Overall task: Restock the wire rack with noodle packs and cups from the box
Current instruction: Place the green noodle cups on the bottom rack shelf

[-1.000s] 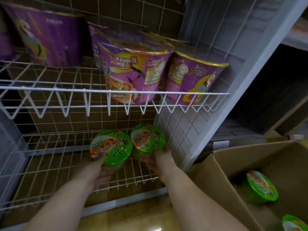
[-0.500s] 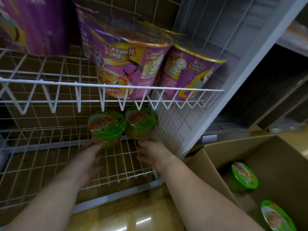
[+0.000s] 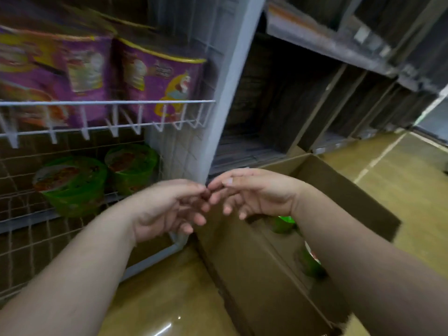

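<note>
Now two green cups (image 3: 70, 185) racked

Two green noodle cups (image 3: 70, 185) stand upright, side by side, at lower left on the wire rack (image 3: 106, 102) — purple packs (image 3: 164, 81) above; the cardboard box (image 3: 266, 263) sits lower right.

A glossy yellow-brown floor (image 3: 400, 180) runs from near to far right, marked by a pale line (image 3: 378, 161) and catching a light glare near centre. Dark, dim shelving bays (image 3: 286, 93) with grey ledges (image 3: 322, 42) fill the far right.
</note>
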A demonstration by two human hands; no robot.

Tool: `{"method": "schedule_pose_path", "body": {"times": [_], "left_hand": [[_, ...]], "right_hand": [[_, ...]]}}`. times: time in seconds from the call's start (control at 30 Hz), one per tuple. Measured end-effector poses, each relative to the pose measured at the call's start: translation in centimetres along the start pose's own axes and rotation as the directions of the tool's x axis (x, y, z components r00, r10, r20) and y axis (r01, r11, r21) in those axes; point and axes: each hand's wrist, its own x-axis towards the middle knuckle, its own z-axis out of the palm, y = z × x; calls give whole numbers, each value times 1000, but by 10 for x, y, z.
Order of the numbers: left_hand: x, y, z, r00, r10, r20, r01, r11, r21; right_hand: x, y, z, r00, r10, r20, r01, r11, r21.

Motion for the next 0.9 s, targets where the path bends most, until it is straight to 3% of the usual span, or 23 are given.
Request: {"method": "schedule_pose_path", "body": {"times": [0.13,0.23,0.43,0.5,0.57,0.9], "left_hand": [[15,14,66,983,136,-123,-134,991,22],[28,15,109,957,224,-183,-210,973,93],[83,-4,151,924,305,-230,-134,823,552],[98,-11,150,911,319,-260,-75,750,657],[115,-17,149,917,309,-251,-22,670,742],[144,-30,149,906,307,-291,96,521,848]], "right_hand": [[-40,24,-65,978,84,-190,-80,996,29],[-52,52,-123,910,218,-353,-215,975,48],[-43,131,-231,557,455,-695,-403,880,252],[-35,155,-253,464,502,-730,-409,852,326],[-25,175,-273,425,539,-727,-421,829,368],[28,238,-330,334,597,-729,-347,797,494]]}}
